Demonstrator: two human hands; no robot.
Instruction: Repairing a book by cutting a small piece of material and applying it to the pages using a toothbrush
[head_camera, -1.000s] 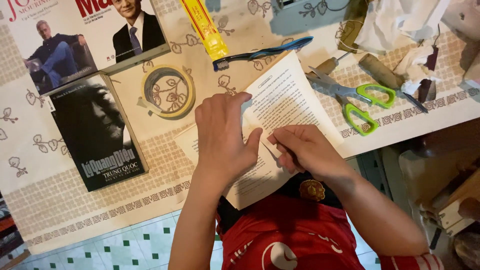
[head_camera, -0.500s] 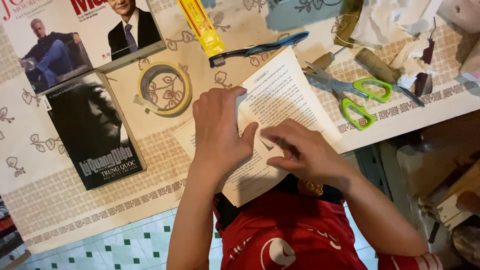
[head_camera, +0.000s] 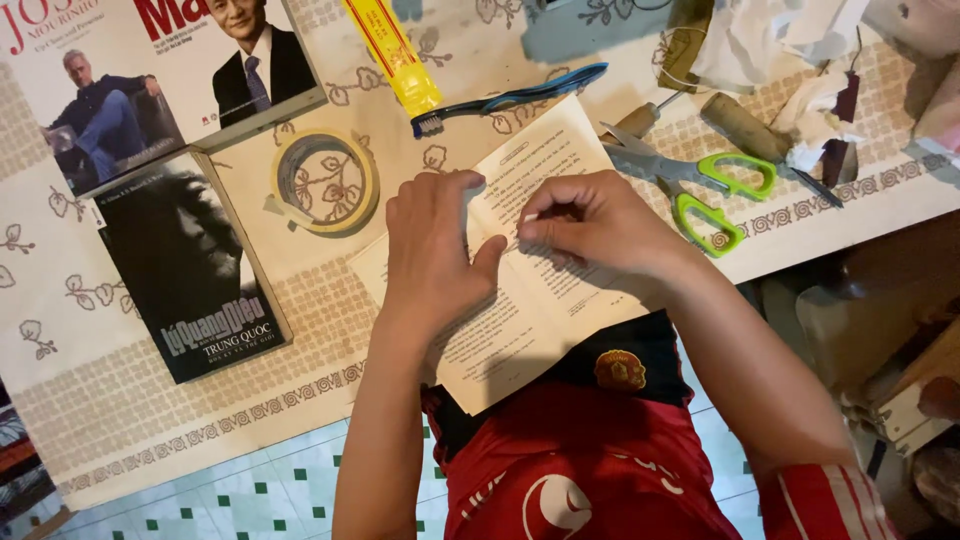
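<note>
Since the earlier frame the right hand has slid up the open, white printed-paper book toward its centre fold, its fingers now pinched together on something too small to make out, perhaps a thin tool or thread. The left hand lies flat and open on the left page, pressing the book to the patterned cloth-covered table at its near edge. The green-handled scissors, clear tape roll and blue toothbrush lie untouched, so the spine work looks under way, not finished.
</note>
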